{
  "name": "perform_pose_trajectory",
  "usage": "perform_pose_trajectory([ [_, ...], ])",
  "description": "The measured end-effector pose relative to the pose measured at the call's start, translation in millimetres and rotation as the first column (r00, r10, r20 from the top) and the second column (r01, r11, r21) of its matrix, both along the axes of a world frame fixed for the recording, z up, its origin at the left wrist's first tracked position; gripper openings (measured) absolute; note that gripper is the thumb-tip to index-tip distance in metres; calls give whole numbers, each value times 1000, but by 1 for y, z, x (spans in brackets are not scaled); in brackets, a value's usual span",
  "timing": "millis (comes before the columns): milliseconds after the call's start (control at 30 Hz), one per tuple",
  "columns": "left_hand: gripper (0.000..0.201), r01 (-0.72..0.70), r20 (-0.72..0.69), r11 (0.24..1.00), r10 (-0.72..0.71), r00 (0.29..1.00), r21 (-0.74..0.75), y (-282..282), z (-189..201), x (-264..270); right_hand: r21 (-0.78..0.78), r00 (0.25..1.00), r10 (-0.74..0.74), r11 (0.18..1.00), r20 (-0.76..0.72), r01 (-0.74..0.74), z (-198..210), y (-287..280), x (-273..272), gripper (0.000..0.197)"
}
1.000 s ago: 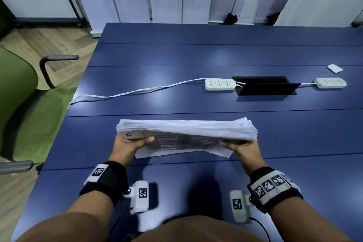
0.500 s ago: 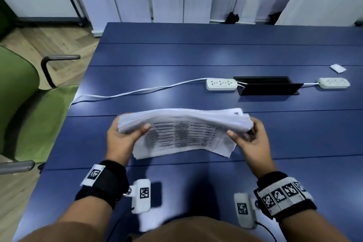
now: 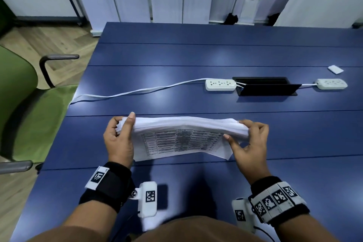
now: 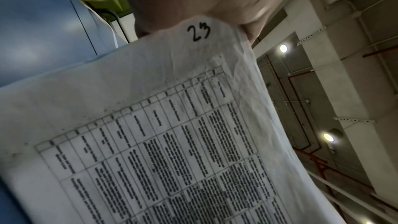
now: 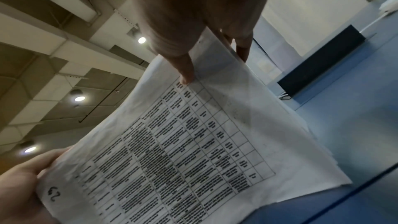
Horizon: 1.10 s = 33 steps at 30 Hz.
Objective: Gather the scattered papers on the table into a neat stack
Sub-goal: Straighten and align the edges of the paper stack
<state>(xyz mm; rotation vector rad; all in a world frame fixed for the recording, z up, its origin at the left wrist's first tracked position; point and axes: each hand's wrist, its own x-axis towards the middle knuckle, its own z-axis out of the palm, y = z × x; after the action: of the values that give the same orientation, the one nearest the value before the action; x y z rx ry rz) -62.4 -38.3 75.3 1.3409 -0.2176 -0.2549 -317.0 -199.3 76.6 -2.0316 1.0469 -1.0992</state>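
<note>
Near the front edge of the blue table (image 3: 196, 55), toward its left side, both hands hold a thick stack of papers (image 3: 184, 124) upright on its long edge. The left hand (image 3: 117, 139) grips the stack's left end, thumb up across the top and fingers curled behind. The right hand (image 3: 249, 143) pinches the right end, thumb on the near face and fingers wrapped over the far side. A printed table fills the near sheet (image 4: 172, 142), with "23" handwritten in its corner beside the left thumb. Farther back, around mid-table, two white power strips (image 3: 220, 84) flank a black cable box (image 3: 265, 88), and a small white card (image 3: 335, 69) lies near the right edge.
</note>
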Motion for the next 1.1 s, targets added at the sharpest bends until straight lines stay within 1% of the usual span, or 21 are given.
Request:
perform_pose_trajectory([
  [33,23,-6,-6,1000,6,1000,-5,0,-1,1,22,1000,-19,1000,18,18,-1,1,0,49],
  [100,21,-3,-10,1000,3,1000,-23,0,1,1,-13,1000,0,1000,25,1,0,5,2,56],
  [167,26,5,13,1000,-5,1000,-20,-1,2,-3,-75,998,65,995,-11,-65,5,8,4,69],
  [233,34,-12,31,1000,12,999,2,-2,4,-8,-91,991,105,990,-81,-112,12,9,6,72],
  [333,38,-74,35,997,73,997,20,-5,5,-9,-89,975,98,989,-201,-118,25,5,6,60],
  [400,31,-111,63,994,110,992,22,-6,4,-6,-29,970,122,991,-212,-131,33,1,6,39],
  [467,25,-124,93,992,121,988,27,-7,3,-4,12,974,143,990,-177,-143,37,-3,8,14],
  [500,24,-127,103,991,123,987,33,-7,3,-3,13,977,149,989,-152,-149,37,-4,9,9],
  [633,16,-121,122,991,114,986,51,-5,2,-3,-51,992,123,991,-8,-124,28,-2,11,18],
  [833,16,-126,99,990,120,988,60,-6,2,-2,-51,987,68,997,148,-61,14,-6,7,12],
  [1000,20,-153,112,986,146,983,64,-10,3,-2,-60,978,-7,998,206,19,7,0,7,11],
  [1067,23,-166,136,984,157,978,65,-13,4,-4,-86,982,43,996,183,-28,6,2,7,17],
  [1100,26,-170,142,983,159,977,64,-14,4,-5,-105,988,88,992,131,-74,6,1,5,26],
])
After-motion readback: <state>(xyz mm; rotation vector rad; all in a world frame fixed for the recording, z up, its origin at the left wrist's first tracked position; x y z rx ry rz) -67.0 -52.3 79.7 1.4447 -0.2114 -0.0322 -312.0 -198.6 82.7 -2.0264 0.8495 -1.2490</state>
